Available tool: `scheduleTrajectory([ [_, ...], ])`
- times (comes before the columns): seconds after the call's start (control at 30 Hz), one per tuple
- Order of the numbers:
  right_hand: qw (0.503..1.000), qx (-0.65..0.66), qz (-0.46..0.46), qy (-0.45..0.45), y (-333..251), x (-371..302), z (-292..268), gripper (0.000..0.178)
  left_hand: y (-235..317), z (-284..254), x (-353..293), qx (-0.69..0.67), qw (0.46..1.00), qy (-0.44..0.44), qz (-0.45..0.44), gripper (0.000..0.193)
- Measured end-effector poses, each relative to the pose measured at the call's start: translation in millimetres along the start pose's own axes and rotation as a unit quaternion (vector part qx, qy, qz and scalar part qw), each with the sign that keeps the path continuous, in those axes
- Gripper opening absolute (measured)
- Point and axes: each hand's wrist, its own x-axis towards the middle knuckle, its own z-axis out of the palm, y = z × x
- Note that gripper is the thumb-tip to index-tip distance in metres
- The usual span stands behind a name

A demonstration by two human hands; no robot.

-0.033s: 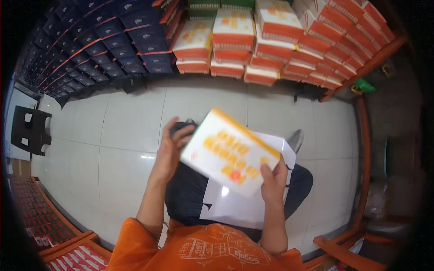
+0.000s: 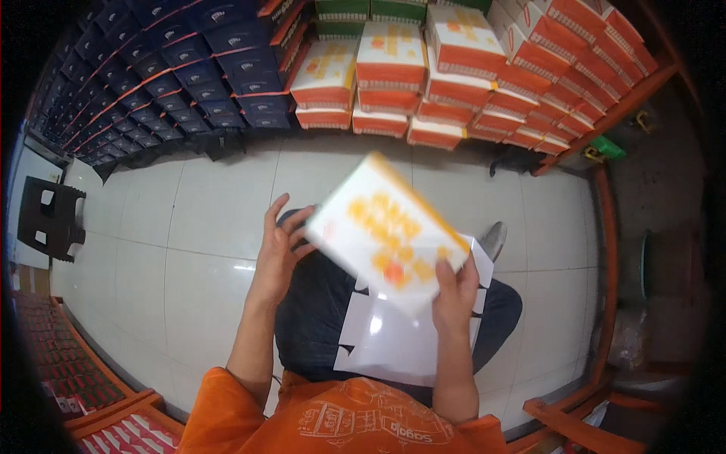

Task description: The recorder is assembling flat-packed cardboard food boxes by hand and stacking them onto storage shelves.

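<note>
A white cardboard box with yellow print and a yellow edge [image 2: 355,238], slightly blurred, is held tilted above my lap. My right hand [image 2: 456,295] grips it at the right corner, thumb on top and fingers mostly hidden beneath. Beside its left corner, my left hand [image 2: 283,246] is open with fingers spread; the fingertips are at or near the edge, and contact is hard to make out. Across my legs lies a glossy white cardboard sheet with cut slots and flaps [image 2: 401,344], partly covered by the box and my right forearm.
Dark blue boxes [image 2: 197,72] are stacked at the far left. White-and-orange boxes [image 2: 389,57] stand stacked at the far middle and right, with green boxes [image 2: 340,26] behind. A dark plastic stool [image 2: 53,216] is on the left. Orange frames [image 2: 601,287] border the tiled floor [image 2: 212,219].
The box has moved slightly away from me and turned a little clockwise in my right hand. My left hand's fingers have shifted beside its left corner. The sheet on my lap stays put.
</note>
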Motion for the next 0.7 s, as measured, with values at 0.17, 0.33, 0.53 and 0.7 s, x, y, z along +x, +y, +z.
scheduleTrajectory([
  [0.17,0.98,0.059,-0.182,0.044,-18.9,111.2,105.0,0.038,71.4,46.3,38.4,0.018,0.99,-0.033,0.133,0.087],
  [0.33,0.973,-0.131,-0.146,0.119,-58.6,170.1,172.2,0.054,124.9,38.8,160.7,0.246,0.935,0.108,0.233,0.078],
  [0.53,0.97,-0.093,-0.211,0.077,12.7,94.8,77.2,0.031,116.5,18.5,197.0,0.523,0.75,0.249,0.32,0.08],
  [0.7,0.973,-0.149,-0.126,0.127,49.5,8.0,-9.6,0.02,88.7,40.1,199.0,0.576,0.691,0.215,0.38,0.075],
])
